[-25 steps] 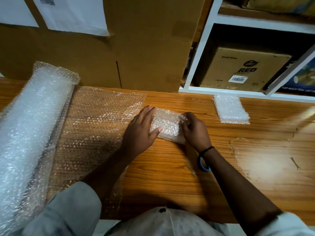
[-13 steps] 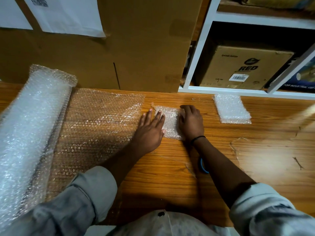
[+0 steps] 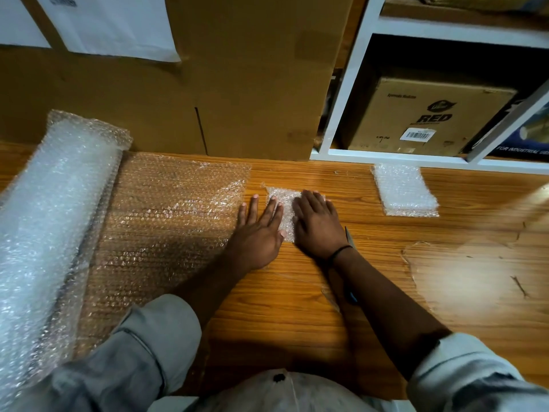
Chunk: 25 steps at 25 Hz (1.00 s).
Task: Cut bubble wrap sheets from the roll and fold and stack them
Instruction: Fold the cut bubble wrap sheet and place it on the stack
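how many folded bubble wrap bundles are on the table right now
2. One folded piece lies mid-table, pressed flat under the left hand and right hand. One stack sits to the right by the shelf; how many sheets it holds cannot be told.

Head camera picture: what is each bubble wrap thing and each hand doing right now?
Big clear bubble wrap roll: lying on the wooden table, partly unrolled.
Unrolled clear sheet: spread flat beside the roll.
Small folded bubble wrap piece: flat on the table, pressed under both hands.
Left hand: fingers straight, pressing the piece.
Right hand: flat on the piece.
Stack of folded bubble wrap sheets: resting near the white shelf, untouched.
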Each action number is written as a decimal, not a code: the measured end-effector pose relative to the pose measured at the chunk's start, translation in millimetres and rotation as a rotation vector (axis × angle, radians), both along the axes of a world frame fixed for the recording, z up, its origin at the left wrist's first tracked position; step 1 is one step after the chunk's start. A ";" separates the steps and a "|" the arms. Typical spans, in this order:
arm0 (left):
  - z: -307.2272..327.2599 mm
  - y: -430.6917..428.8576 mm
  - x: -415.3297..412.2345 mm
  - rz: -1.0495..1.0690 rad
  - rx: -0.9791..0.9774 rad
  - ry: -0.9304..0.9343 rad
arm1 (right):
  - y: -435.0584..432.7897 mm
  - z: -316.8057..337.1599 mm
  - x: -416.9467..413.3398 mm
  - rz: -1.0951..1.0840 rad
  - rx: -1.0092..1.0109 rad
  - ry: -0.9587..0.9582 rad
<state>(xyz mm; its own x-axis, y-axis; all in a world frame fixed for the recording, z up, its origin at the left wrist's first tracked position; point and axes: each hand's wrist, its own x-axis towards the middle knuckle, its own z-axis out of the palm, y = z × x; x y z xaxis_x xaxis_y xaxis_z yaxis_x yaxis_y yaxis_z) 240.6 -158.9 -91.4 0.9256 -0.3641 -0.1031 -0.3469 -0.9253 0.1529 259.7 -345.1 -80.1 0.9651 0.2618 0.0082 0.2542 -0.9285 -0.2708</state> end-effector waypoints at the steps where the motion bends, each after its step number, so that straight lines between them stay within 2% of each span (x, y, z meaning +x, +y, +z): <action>1: 0.7 1.4 0.9 -0.012 0.002 0.010 | -0.2 5.6 3.7 -0.018 0.004 -0.005; 10: 2.4 19.3 0.8 -0.052 -0.021 -0.011 | 9.2 32.4 28.0 -0.193 -0.042 0.212; 14: 1.9 22.1 1.2 -0.080 -0.042 -0.017 | 6.1 37.7 30.2 -0.182 0.135 0.262; 18: 4.1 25.7 1.5 -0.057 -0.101 -0.035 | 3.6 42.9 31.8 -0.227 0.226 0.364; 25: 14.5 20.2 -5.7 0.201 -0.378 -0.081 | -9.3 31.5 25.7 -0.451 0.642 0.258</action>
